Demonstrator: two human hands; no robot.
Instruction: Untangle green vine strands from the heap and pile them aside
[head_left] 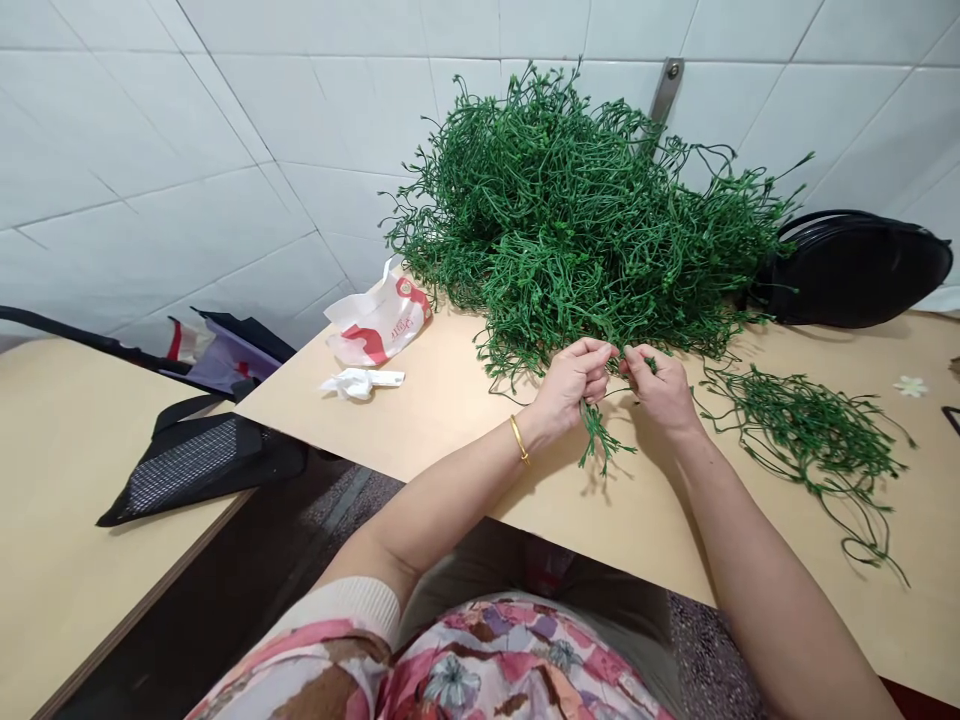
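My left hand is closed around some thin green artificial plant stems, whose budded ends hang below the fist over the table. Close beside it, my right hand pinches a green stem between thumb and fingertips; the two hands' fingertips nearly meet. Directly behind them rises a large tangled pile of green artificial stems, with small bud-like tips. A smaller loose heap of the same stems lies on the table to the right of my right hand.
On the table, a white and red bag and a crumpled white tissue lie to the left. A black bag rests at the right by the tiled wall. A white flower shape lies far right. Black mesh material sits across a gap.
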